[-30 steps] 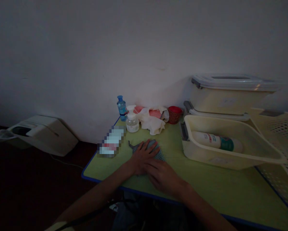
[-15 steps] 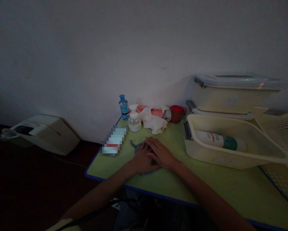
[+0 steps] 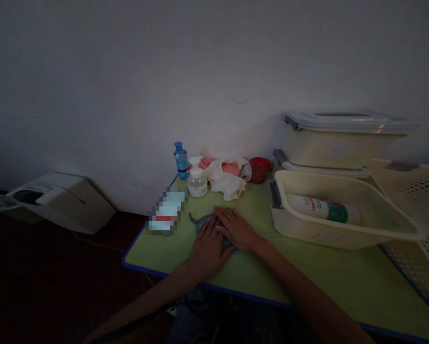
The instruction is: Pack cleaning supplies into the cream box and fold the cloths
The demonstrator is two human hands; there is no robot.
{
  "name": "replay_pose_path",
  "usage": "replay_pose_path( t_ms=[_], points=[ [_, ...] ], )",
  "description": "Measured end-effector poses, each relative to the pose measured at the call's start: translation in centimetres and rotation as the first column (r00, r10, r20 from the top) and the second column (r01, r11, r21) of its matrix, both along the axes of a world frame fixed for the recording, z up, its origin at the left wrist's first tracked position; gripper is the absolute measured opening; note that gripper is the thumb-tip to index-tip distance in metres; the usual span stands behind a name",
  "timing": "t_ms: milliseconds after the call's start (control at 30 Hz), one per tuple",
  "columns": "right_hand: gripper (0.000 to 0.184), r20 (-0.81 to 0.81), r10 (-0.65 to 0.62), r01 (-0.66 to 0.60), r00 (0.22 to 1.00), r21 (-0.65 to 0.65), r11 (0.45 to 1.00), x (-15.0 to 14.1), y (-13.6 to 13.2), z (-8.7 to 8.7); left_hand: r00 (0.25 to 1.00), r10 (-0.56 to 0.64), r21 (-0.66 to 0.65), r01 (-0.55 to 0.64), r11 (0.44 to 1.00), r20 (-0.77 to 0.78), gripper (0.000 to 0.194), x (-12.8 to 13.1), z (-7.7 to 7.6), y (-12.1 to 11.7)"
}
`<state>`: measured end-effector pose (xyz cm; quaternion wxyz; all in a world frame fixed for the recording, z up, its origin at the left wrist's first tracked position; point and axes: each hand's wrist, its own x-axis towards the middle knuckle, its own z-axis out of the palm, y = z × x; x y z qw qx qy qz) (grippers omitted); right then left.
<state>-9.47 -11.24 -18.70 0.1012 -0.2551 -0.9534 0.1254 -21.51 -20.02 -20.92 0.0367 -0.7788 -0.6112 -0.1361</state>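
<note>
Landmark for all positions: clear pump bottle (image 3: 197,185) with white head, upright on green, blue-edged table (image 3: 293,270). Find dark grey-blue patterned cloth (image 3: 204,220) lying on table, nearer the body than the pump bottle and slightly to its right, largely covered by both hands. Note narrow, curled tail at far left end of cloth, pointing toward the pump bottle.

Record left hand (image 3: 207,253) palm down on cloth, fingers extended forward, thumb spread toward the right. Record right hand (image 3: 238,232) also palm down, fingers stretched across cloth, meeting left fingertips. Observe both hands flattened, not balled; cannot tell any pinch beneath the palms.

Around the pump bottle, list: blue bottle (image 3: 181,163), upright, just behind and left; pixelated flat item (image 3: 166,212), in front and left; crumpled white-and-red bundle (image 3: 226,180), just beside on the right; red woven cup (image 3: 260,171), further right.

Well right of the pump bottle, list: open cream bin (image 3: 307,236) containing white-and-green bottle (image 3: 324,210) on its side; behind bin, lidded box (image 3: 338,147); at far right, perforated basket (image 3: 420,191). Well left of the pump bottle, below table height, record white box (image 3: 69,200) with dark opening.
</note>
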Motion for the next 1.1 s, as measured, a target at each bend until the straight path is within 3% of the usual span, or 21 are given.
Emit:
replay_pose_path(
  t_ms=[267,467,633,833,967,1100],
  points=[
    [0.067,0.085,-0.109,0.105,0.99,0.049,0.993,-0.1,-0.1,-0.4,0.998,0.056,0.069,-0.057,0.996,0.017,0.063,-0.2,-0.6,-0.7],
    [0.067,0.121,-0.143,0.139,0.982,0.043,0.989,-0.3,-0.3,-0.3,0.999,0.038,0.008,-0.038,0.999,0.027,0.063,-0.5,-0.3,-0.7],
    [0.068,0.127,-0.23,0.225,0.965,0.049,0.973,0.0,-1.1,-0.3,0.993,-0.112,-0.046,0.113,0.993,0.027,0.065,-1.7,0.2,0.0],
    [0.067,0.087,-0.29,0.279,0.953,0.119,0.953,1.8,-1.5,-1.0,0.951,-0.308,-0.1,0.308,0.946,0.016,0.066,-2.4,1.2,1.7],
    [0.063,0.106,-0.251,0.234,0.962,0.148,0.961,2.5,-0.8,-0.6,0.973,-0.229,-0.08,0.23,0.97,0.03,0.063,-1.2,0.9,1.7],
    [0.049,0.081,-0.24,0.217,0.967,0.229,0.949,2.4,-0.9,0.8,0.999,-0.02,-0.06,0.022,0.998,0.031,0.065,1.3,0.6,1.6]
  ],
)
